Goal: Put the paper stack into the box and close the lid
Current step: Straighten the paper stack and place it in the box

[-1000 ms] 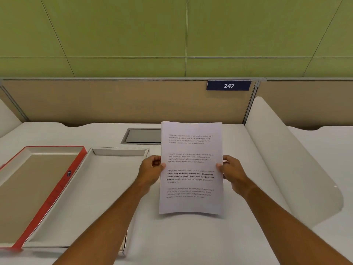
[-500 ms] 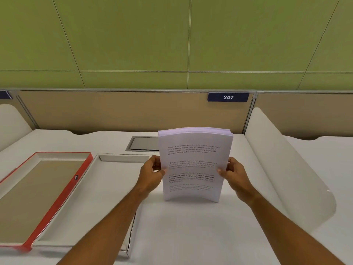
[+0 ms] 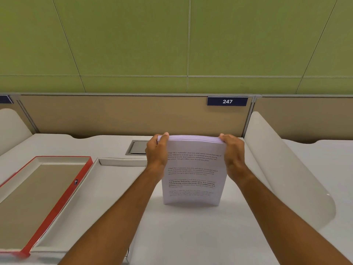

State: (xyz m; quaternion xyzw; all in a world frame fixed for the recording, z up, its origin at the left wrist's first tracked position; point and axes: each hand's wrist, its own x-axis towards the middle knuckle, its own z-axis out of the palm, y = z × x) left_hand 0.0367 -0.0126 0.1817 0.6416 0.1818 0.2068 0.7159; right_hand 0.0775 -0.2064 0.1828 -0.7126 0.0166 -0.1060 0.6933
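Observation:
The paper stack (image 3: 193,173), white sheets with printed text, stands upright on its lower edge on the white desk (image 3: 200,236), bowed slightly toward me. My left hand (image 3: 157,152) grips its upper left corner and my right hand (image 3: 233,153) grips its upper right corner. To the left lies the open white box (image 3: 86,197), a shallow tray with nothing visible in it; my left forearm crosses its right side. Its red-edged lid (image 3: 34,199) lies upside down further left, touching the box.
A curved white divider (image 3: 286,169) rises along the desk's right side, another (image 3: 11,127) at the far left. A grey cable hatch (image 3: 137,148) is set into the desk behind my left hand. A tan partition with a "247" sign (image 3: 227,101) closes off the back.
The stack went from held up in the air to standing on its lower edge on the desk. Both hands slid from its side edges up to its top corners.

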